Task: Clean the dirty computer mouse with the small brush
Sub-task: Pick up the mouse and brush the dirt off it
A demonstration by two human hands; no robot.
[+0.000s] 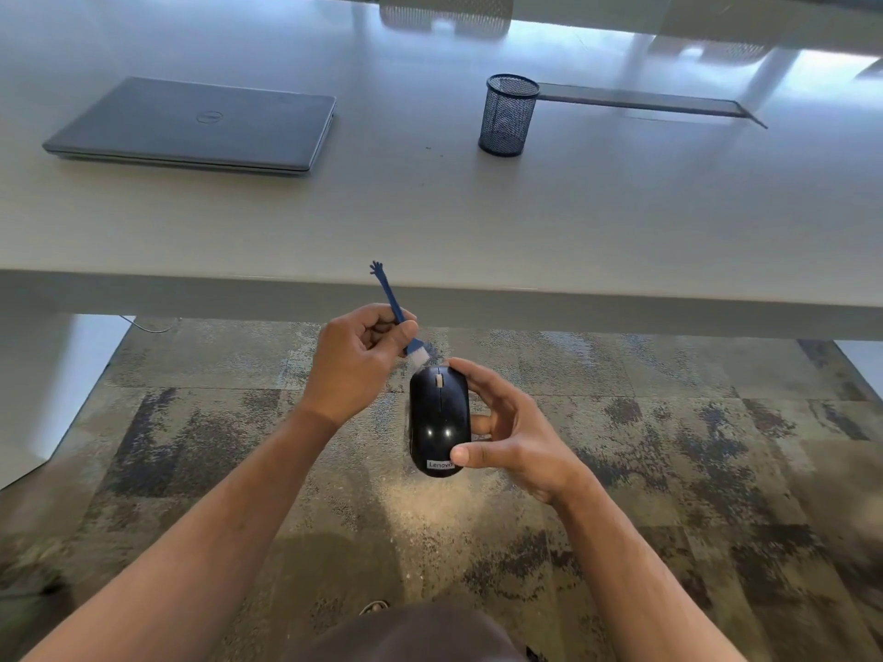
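While hands brush mouse [439,418], cup [507,114] (mesh) stands

Brush [393,305] handle middle hidden in left hand [356,360]; mouse [438,418] right side behind right hand [506,432].

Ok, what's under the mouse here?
Only carpet far below; the mouse is held in the air, clear of the desk. The right hand grips its side. Its underside is hidden.
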